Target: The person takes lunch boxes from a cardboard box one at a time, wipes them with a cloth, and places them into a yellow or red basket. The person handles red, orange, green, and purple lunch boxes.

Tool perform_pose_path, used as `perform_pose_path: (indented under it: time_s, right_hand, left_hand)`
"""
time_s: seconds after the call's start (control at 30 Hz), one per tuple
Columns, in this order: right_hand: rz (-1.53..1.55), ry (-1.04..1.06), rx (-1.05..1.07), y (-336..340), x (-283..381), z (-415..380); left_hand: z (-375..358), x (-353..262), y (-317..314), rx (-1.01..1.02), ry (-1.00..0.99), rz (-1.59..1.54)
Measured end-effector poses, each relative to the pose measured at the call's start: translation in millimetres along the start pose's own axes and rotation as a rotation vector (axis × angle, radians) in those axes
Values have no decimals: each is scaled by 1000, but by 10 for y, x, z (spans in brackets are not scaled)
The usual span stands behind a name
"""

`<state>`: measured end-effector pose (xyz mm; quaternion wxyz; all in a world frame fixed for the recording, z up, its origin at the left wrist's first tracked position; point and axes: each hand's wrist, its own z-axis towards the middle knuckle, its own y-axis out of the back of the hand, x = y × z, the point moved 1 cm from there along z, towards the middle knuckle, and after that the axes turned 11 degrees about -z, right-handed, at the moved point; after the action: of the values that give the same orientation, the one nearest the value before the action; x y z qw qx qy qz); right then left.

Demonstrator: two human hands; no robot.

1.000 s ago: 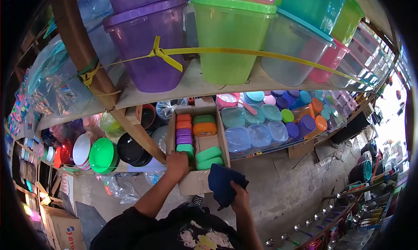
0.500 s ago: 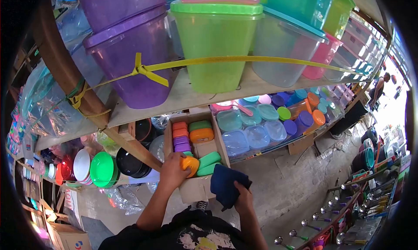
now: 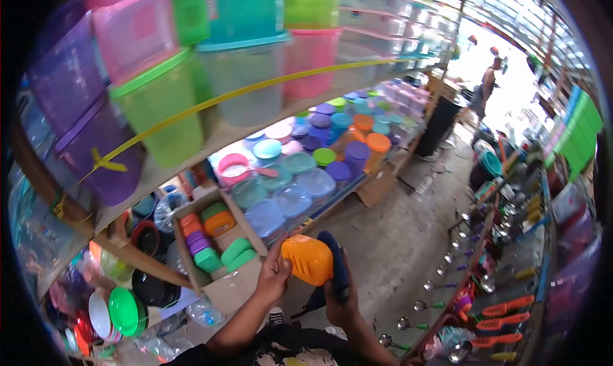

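Observation:
An orange plastic case with slots (image 3: 308, 259) is gripped at its left side by my left hand (image 3: 274, 273), in front of my body. My right hand (image 3: 340, 296) holds a dark blue cloth (image 3: 333, 264) against the right side of the case. To the left of my hands is an open cardboard box (image 3: 239, 283). Inside it lie green cases (image 3: 237, 252), purple cases (image 3: 197, 241) and another orange case (image 3: 219, 222).
Large lidded tubs (image 3: 156, 104) stand on a wooden shelf (image 3: 217, 139) behind a yellow strap. Below are clear containers (image 3: 292, 200). Bowls (image 3: 126, 310) are at lower left, ladles (image 3: 418, 305) hang at right. A person (image 3: 488, 88) stands far off.
My left hand has lifted the orange case out of the box and moved it right. The blue cloth now touches it. The view has turned to the right.

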<state>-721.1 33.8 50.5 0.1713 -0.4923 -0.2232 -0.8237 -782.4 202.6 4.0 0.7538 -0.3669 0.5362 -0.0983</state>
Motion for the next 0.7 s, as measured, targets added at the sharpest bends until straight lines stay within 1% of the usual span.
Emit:
perform_pose_path:
  time_s: [0.03, 0.07, 0.1, 0.17, 0.2, 0.23, 0.3, 0.33, 0.37, 0.43, 0.47, 0.5, 0.57, 0.6, 0.67, 0.7]
  right_hand:
    - [-187, 119, -64, 96, 24, -34]
    - [-157, 109, -87, 193, -18, -92]
    - [-182, 103, -117, 317, -6, -147]
    - [-634, 186, -6, 506, 42, -262]
    - [-660, 215, -32, 552, 49, -317]
    - [-676, 204, -51, 592, 28, -393]
    - [-1007, 333, -51, 617, -14, -583]
    - [-1030, 297, -13, 618, -2, -665]
    - [-1045, 287, -29, 631, -3, -697]
    - [-1143, 363, 34, 628, 49, -741]
    - [-1154, 351, 21, 644, 94, -728]
    - [-1120, 337, 17, 670, 163, -674]
    - [-1090, 313, 9, 731, 295, -574]
    - [-1075, 301, 17, 766, 355, -521]
    - [-1060, 289, 31, 819, 474, -390]
    - [-1068, 247, 5, 838, 533, -319]
  left_hand:
    - [26, 129, -195, 4, 57, -130]
    - [19, 121, -516, 126, 129, -224]
    - [46, 209, -647, 154, 154, -236]
    - [69, 375, -873, 58, 434, -424]
    - [87, 407, -1022, -65, 520, -348]
    - [123, 406, -1138, -46, 540, -349]
    - [185, 423, -1302, -9, 614, -431]
    - [204, 459, -1352, -13, 658, -520]
    - [222, 514, -1387, 5, 674, -520]
    - [216, 696, -1378, 138, 761, -663]
    - [237, 876, -1241, 260, 848, -909]
    - [193, 911, -1260, 268, 865, -907]
    - [113, 920, -1319, 359, 856, -1073]
    - [93, 907, -1321, 360, 865, -1074]
    - [60, 857, -1286, 342, 871, -931]
    - [39, 823, -1254, 331, 869, -861]
